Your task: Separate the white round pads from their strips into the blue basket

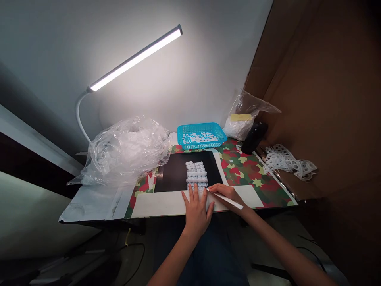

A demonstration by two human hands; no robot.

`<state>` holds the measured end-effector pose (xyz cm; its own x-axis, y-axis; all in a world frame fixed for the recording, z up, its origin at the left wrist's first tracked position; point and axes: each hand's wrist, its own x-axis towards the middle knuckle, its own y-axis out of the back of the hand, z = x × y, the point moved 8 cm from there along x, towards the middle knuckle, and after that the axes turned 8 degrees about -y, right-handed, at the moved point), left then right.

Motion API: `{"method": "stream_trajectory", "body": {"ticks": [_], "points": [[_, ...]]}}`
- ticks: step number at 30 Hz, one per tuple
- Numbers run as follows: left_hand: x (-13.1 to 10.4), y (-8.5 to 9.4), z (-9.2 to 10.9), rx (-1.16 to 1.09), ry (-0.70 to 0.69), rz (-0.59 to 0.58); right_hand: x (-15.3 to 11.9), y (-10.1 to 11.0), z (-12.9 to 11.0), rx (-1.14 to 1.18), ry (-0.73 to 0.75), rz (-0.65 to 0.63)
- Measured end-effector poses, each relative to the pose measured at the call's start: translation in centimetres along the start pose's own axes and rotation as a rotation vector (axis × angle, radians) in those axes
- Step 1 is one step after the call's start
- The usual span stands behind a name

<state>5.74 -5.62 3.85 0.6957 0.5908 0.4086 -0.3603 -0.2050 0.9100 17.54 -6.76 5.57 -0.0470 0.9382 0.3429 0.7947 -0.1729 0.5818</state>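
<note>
White moulded pieces with round, button-like parts (pixel 196 173) lie in rows on a black mat (pixel 172 174) in front of me. My left hand (pixel 197 210) rests with its fingers spread, the fingertips on the nearest row. Beside it on the right, my right hand (pixel 228 195) is closed around a slim, flat white tool (pixel 229 201). The tool's tip points at the lower right corner of the rows, close to my left fingers. I cannot make out the exact kind of tool. A pale strip (pixel 160 203) runs along the table's front edge beneath both hands.
Behind the mat stands a blue basket (pixel 202 146) with small white discs. A large clear bag (pixel 127 151) fills the left. At the right are a bag of white pieces (pixel 238 126), a black cylinder (pixel 254 138) and perforated white strips (pixel 282 159). A lamp (pixel 137 57) shines above.
</note>
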Motion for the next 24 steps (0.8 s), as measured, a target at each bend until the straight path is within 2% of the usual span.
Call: {"method": "stream_trajectory", "body": {"ticks": [7,13,18,24], "points": [[0.0,-0.1,0.0,0.025,-0.007,0.001,0.2,-0.7,-0.2,-0.133,0.051,0.006],[-0.1,-0.1,0.0,0.036,-0.003,-0.018,1.7,-0.8,-0.1,-0.228,0.034,0.063],[-0.2,0.0,0.0,0.053,-0.008,-0.007,2.4,-0.6,-0.3,-0.218,0.012,0.079],[0.2,0.0,-0.3,0.039,-0.015,0.006,1.8,0.9,0.0,-0.136,-0.051,0.134]]}}
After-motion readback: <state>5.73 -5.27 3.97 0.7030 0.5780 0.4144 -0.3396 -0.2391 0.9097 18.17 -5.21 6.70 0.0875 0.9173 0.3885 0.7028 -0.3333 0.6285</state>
